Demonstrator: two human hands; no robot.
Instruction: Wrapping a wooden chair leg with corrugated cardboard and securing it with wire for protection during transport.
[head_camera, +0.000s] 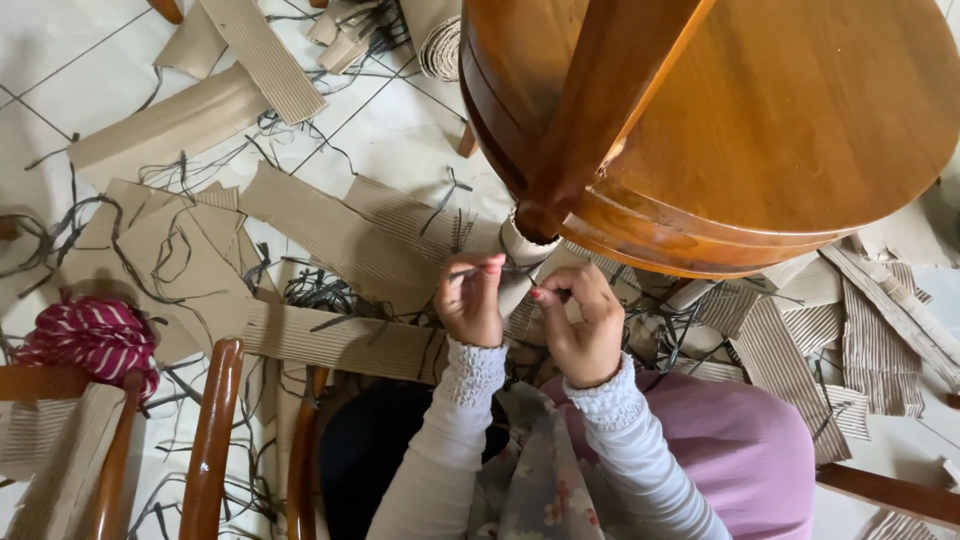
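Pinching with thumb and fingertips, the left hand (470, 298) and the right hand (582, 325) are held close together just below the wrapped tip of the upturned table's leg (590, 110), probably so that a thin dark strand (462, 272), barely visible, can be kept taut against the pale cardboard wrapping (527, 248). Corrugated cardboard strips (340, 235) are scattered over the tiled floor (400, 130) to the left and right, within easy reach.

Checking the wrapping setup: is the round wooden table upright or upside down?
Upside down: the table shows its leg pointing toward the camera, top facing the floor.
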